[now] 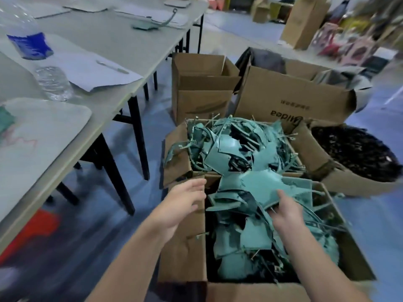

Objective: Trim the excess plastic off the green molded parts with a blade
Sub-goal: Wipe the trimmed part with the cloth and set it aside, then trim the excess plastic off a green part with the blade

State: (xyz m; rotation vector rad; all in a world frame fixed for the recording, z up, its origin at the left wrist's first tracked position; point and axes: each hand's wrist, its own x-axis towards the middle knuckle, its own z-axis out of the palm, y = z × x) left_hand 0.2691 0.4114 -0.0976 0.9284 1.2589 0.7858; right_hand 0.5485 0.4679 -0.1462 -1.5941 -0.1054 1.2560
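1. The box (pixel 185 253), open cardboard on the floor, holds a loose heap of green parts (pixel 246 236) with thin strips (pixel 325 225) poking out.
2. The right hand (pixel 285 211) reaches into the box. Its grip is closed on the near edge of one flat part (pixel 261 186), thumb on top and fingers underneath.
3. That part sits on top of the heap at the box's far end. It lies face up with ragged edges, and its long axis runs left to right across the box.
4. The left hand (pixel 185 203) hovers over the box's left flap, grip open, fingers spread, holding nothing.
5. Touching the box's far side, a second box (pixel 177 162) is heaped with more green parts and strips.
6. Beyond and right of the box, a sack (pixel 359 186) holds black scraps.
7. Left of the box stands the counter (pixel 104 38). The blade (pixel 112 66) lies on a sheet (pixel 87 70) there, well apart from the box, its long axis slanting from far-left to near-right.
8. A bottle (pixel 50 79) and a tray (pixel 56 123) stand on the counter nearer the camera than the blade.
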